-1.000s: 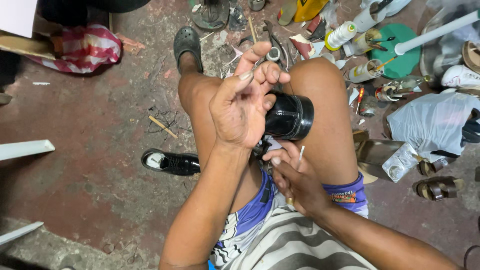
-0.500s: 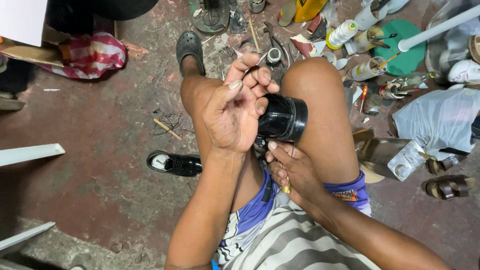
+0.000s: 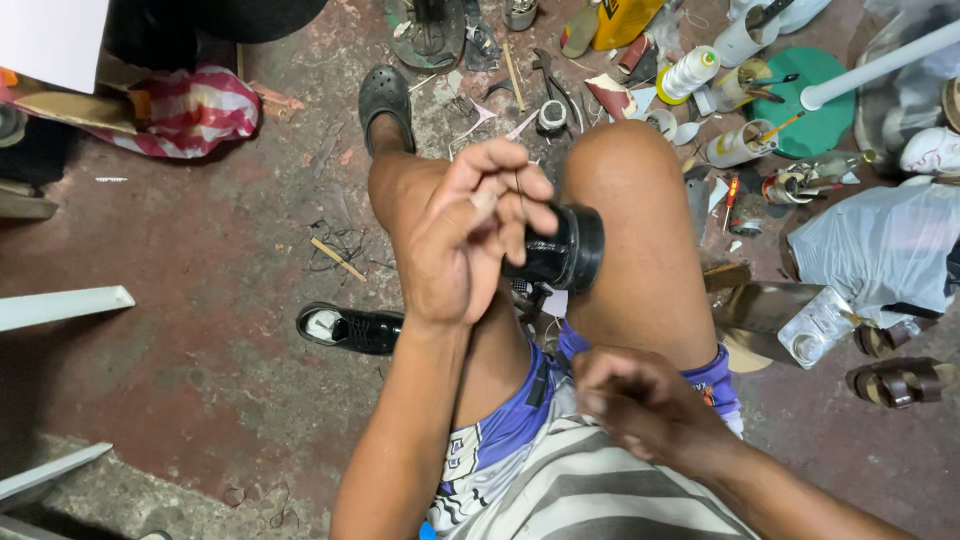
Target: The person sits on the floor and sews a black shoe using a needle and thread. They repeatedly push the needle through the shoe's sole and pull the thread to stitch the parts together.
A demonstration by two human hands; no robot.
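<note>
A black shoe (image 3: 562, 250) is wedged heel-out between my two bare knees. My left hand (image 3: 465, 240) hovers just in front of it, with the fingertips pinched together on a thin thread (image 3: 517, 185) above the shoe. My right hand (image 3: 640, 405) is drawn back near my striped shirt, blurred and closed in a fist. Whether it holds anything does not show.
A second black shoe (image 3: 350, 327) lies on the red concrete floor at my left. Pliers, a thread spool (image 3: 688, 72), tubes, a green lid (image 3: 815, 100) and scraps crowd the floor ahead. A plastic bag (image 3: 880, 250) and brown sandals (image 3: 900, 380) lie at the right, striped cloth (image 3: 190, 110) at the far left.
My right hand has pulled back from the shoe toward my body and closed. My left hand has shifted a little lower and left, fingertips now pinched.
</note>
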